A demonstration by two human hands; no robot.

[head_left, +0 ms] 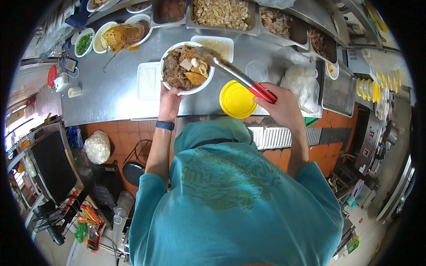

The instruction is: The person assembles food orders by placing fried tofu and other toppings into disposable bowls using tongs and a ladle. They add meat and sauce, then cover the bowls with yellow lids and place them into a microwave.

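Red-handled tongs point(239, 76), clenched in my right hand point(280, 104), slant up-left so their tips sit over the white bowl point(187, 67) of food, my left hand point(170, 99) gripping its near rim above the table point(111, 93).

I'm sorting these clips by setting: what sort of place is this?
Most likely a commercial food-service kitchen: a steel counter, a row of metal food pans, and the right hand working red-handled tongs over a bowl held by the left hand.
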